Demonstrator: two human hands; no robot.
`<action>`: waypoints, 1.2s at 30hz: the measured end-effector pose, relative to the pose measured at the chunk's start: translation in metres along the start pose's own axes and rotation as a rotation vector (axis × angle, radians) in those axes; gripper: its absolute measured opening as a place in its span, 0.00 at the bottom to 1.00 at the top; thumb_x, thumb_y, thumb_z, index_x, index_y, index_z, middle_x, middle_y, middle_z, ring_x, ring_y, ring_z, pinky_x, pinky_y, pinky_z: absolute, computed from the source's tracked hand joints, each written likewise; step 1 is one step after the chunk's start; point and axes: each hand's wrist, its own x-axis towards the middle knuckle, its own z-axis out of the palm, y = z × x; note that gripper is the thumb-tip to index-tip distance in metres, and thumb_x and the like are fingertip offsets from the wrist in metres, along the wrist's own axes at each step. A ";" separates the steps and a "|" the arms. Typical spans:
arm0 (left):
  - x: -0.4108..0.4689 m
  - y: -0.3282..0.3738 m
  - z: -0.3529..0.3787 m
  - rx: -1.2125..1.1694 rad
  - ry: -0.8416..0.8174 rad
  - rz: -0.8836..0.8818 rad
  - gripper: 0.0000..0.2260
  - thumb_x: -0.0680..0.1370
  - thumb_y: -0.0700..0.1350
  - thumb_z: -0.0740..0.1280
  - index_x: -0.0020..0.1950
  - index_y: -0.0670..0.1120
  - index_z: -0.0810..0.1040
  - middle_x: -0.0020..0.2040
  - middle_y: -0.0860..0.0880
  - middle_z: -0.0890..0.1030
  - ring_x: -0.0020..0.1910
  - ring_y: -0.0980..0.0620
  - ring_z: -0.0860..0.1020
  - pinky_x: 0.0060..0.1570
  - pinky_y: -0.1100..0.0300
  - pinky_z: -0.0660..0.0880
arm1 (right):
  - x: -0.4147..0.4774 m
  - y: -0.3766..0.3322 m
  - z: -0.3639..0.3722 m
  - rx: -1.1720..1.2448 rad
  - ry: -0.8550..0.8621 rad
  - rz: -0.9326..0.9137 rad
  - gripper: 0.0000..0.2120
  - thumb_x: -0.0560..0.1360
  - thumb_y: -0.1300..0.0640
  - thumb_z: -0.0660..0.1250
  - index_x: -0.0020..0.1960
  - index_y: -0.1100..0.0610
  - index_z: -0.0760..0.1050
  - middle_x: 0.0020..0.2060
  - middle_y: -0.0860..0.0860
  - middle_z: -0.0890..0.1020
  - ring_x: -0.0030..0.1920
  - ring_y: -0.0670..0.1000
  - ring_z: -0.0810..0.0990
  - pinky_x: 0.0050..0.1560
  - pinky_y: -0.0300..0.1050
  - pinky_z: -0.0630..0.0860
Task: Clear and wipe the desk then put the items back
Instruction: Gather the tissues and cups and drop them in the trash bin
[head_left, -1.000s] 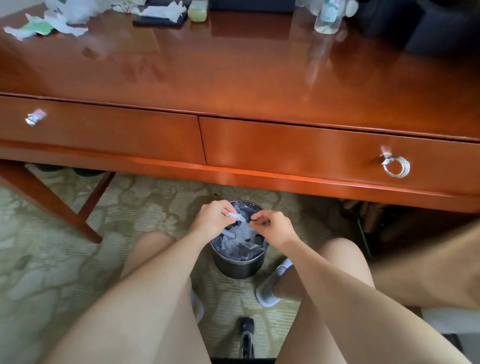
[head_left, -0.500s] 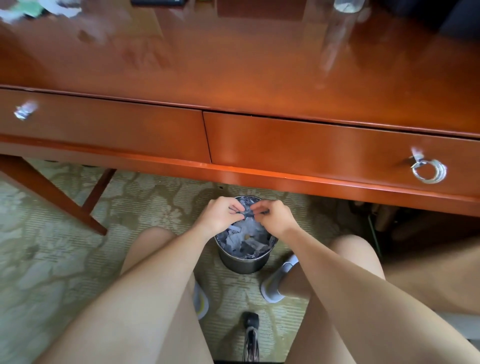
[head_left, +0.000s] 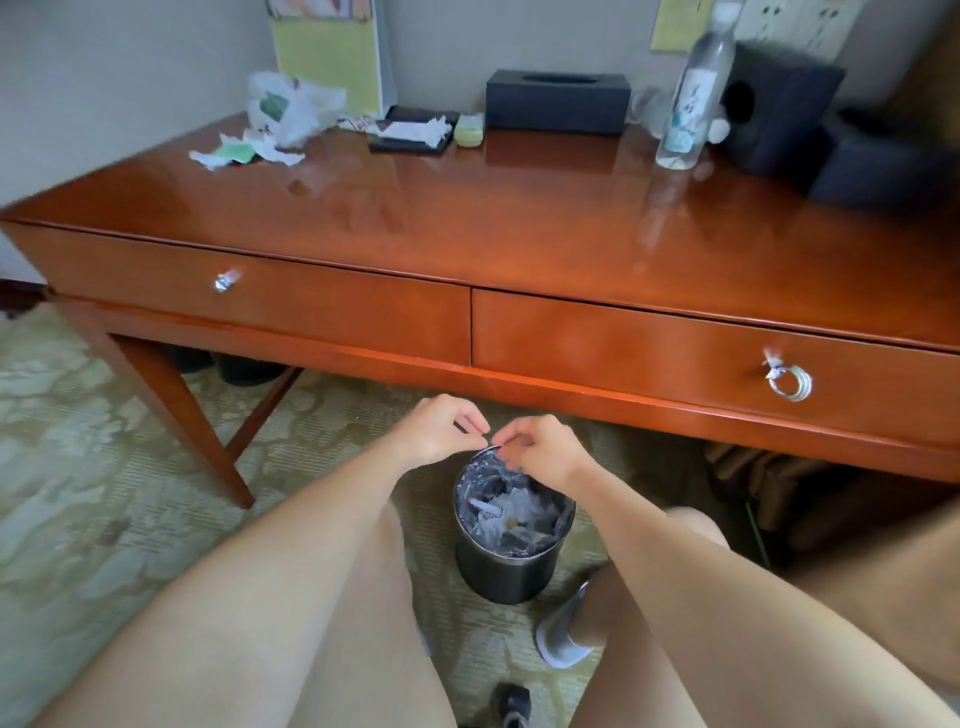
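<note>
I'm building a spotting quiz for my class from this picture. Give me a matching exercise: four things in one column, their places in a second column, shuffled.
Things
1. bottle
2. tissue box
3. bin
4. plastic bag

Places
A. on the floor in front of the desk
B. back left of the desk top
C. back right of the desk top
D. back middle of the desk top

Pairs: 1-C, 2-D, 3-A, 4-B

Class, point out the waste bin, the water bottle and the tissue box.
waste bin (head_left: 506, 574), head view, dark outer wall.
water bottle (head_left: 690, 109), head view, its label.
tissue box (head_left: 558, 109), head view, front face.
</note>
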 end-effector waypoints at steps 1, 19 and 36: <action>-0.004 0.005 -0.011 0.009 0.007 0.016 0.07 0.74 0.47 0.73 0.51 0.51 0.83 0.46 0.56 0.83 0.47 0.58 0.81 0.53 0.58 0.77 | -0.003 -0.009 -0.003 -0.010 -0.011 -0.027 0.10 0.76 0.64 0.64 0.49 0.51 0.80 0.42 0.49 0.84 0.40 0.45 0.80 0.50 0.39 0.77; 0.002 0.043 -0.209 0.020 0.459 0.097 0.03 0.78 0.50 0.67 0.49 0.55 0.80 0.44 0.56 0.82 0.45 0.57 0.81 0.49 0.56 0.80 | 0.059 -0.199 -0.103 0.133 0.129 -0.334 0.06 0.78 0.60 0.66 0.51 0.57 0.81 0.44 0.53 0.85 0.38 0.46 0.82 0.36 0.38 0.79; 0.154 -0.083 -0.370 0.288 0.687 -0.352 0.26 0.77 0.56 0.66 0.72 0.49 0.65 0.71 0.41 0.65 0.69 0.39 0.66 0.65 0.48 0.68 | 0.333 -0.260 -0.130 -0.443 0.261 -0.233 0.27 0.78 0.64 0.62 0.75 0.58 0.62 0.75 0.55 0.61 0.74 0.57 0.61 0.73 0.48 0.61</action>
